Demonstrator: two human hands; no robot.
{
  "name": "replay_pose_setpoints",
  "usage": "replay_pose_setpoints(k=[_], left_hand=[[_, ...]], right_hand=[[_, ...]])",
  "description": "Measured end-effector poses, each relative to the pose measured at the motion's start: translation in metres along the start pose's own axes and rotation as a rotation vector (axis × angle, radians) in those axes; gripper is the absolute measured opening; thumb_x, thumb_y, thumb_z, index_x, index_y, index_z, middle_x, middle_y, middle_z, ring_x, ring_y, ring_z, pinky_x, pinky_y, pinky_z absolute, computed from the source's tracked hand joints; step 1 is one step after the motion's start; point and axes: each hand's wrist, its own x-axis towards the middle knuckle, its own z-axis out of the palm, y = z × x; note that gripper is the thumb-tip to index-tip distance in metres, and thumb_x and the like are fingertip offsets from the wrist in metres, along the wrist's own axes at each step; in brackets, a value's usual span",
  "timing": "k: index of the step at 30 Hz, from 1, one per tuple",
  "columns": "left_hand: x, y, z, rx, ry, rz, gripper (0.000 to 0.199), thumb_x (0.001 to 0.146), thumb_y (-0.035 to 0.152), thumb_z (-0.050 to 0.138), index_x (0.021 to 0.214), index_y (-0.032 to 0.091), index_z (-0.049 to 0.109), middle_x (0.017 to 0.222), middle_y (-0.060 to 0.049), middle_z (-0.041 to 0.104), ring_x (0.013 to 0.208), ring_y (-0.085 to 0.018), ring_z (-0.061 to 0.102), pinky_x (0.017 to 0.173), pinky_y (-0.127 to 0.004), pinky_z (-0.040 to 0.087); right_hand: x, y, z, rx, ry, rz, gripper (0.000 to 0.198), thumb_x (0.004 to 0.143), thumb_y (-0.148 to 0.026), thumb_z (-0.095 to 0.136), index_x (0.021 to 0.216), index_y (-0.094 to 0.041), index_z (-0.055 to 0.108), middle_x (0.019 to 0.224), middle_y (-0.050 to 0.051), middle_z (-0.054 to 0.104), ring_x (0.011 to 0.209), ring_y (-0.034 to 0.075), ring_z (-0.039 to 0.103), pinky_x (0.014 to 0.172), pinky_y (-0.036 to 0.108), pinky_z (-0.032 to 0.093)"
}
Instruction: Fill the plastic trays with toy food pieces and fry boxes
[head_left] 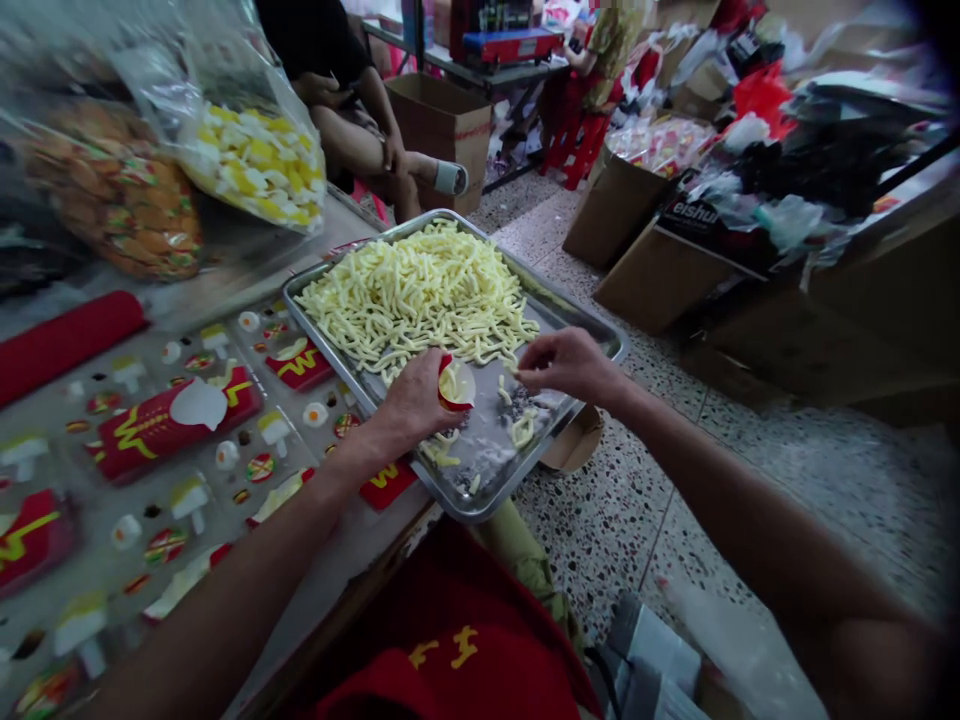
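My left hand [411,402] is closed around a small red fries carton [455,387], tilted so its pale opening faces up. Some yellow pieces seem to show inside it. My right hand [568,362] hovers over the tray with thumb and fingers pinched together; whatever they hold is too small to make out. Both hands are above a metal tray [613,338]. A large heap of pale yellow toy-like fries [427,290] fills its far part, and a few loose strands [523,428] lie at the near end.
Left of the tray, clear moulded sheets hold red cartons [180,420] and small food-shaped pieces. Behind them stand bags of yellow-white pieces [259,165] and brown pieces [120,190]. A seated person [337,100] is beyond the tray. Cardboard boxes [660,260] crowd the right.
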Motion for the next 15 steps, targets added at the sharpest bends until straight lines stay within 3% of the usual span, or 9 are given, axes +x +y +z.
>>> replay_pose_setpoints(k=[2, 4, 7, 9, 11, 15], left_hand=[[-0.007, 0.002, -0.002, 0.01, 0.031, -0.016, 0.064, 0.058, 0.036, 0.086, 0.109, 0.022, 0.049, 0.108, -0.007, 0.062, 0.102, -0.029, 0.062, 0.091, -0.047, 0.053], [-0.02, 0.003, -0.007, 0.022, 0.102, -0.069, 0.062, 0.058, 0.033, 0.086, 0.106, 0.021, 0.049, 0.108, -0.007, 0.061, 0.104, -0.03, 0.061, 0.091, -0.048, 0.053], [-0.057, -0.003, -0.027, 0.051, 0.263, -0.174, 0.051, 0.066, 0.026, 0.08, 0.108, 0.019, 0.05, 0.11, -0.009, 0.06, 0.109, -0.029, 0.059, 0.095, -0.047, 0.051], [-0.096, -0.013, -0.044, 0.051, 0.364, -0.237, 0.045, 0.073, 0.026, 0.075, 0.11, 0.018, 0.051, 0.111, -0.01, 0.059, 0.109, -0.029, 0.059, 0.095, -0.047, 0.051], [-0.142, -0.027, -0.063, 0.04, 0.479, -0.326, 0.054, 0.069, 0.029, 0.08, 0.113, 0.019, 0.05, 0.112, -0.012, 0.059, 0.107, -0.03, 0.059, 0.093, -0.049, 0.051], [-0.254, -0.048, -0.099, 0.009, 0.7, -0.572, 0.075, 0.065, 0.027, 0.084, 0.128, 0.026, 0.043, 0.123, -0.017, 0.058, 0.117, -0.034, 0.057, 0.099, -0.055, 0.049]], right_hand=[[0.01, -0.027, 0.019, 0.092, 0.094, 0.045, 0.01, 0.076, -0.026, 0.073, 0.078, -0.016, 0.077, 0.067, 0.001, 0.07, 0.06, 0.013, 0.057, 0.056, 0.026, 0.039], [0.019, -0.058, 0.047, 0.038, 0.148, 0.035, 0.01, 0.077, -0.025, 0.072, 0.075, -0.016, 0.077, 0.064, 0.001, 0.068, 0.059, 0.014, 0.056, 0.055, 0.027, 0.037], [0.018, -0.11, 0.09, -0.092, 0.102, -0.165, 0.019, 0.085, -0.025, 0.064, 0.072, -0.018, 0.077, 0.068, 0.005, 0.067, 0.064, 0.017, 0.058, 0.06, 0.03, 0.039], [0.01, -0.141, 0.115, -0.105, 0.016, -0.392, 0.029, 0.092, -0.028, 0.057, 0.075, -0.019, 0.078, 0.078, 0.009, 0.067, 0.072, 0.021, 0.06, 0.066, 0.033, 0.044], [0.003, -0.168, 0.138, -0.042, -0.074, -0.577, 0.032, 0.095, -0.035, 0.053, 0.085, -0.024, 0.082, 0.086, 0.012, 0.066, 0.078, 0.024, 0.063, 0.071, 0.037, 0.048], [-0.005, -0.236, 0.209, 0.218, -0.309, -0.74, 0.025, 0.092, -0.042, 0.059, 0.105, -0.034, 0.08, 0.105, 0.014, 0.069, 0.094, 0.031, 0.068, 0.074, 0.044, 0.056]])
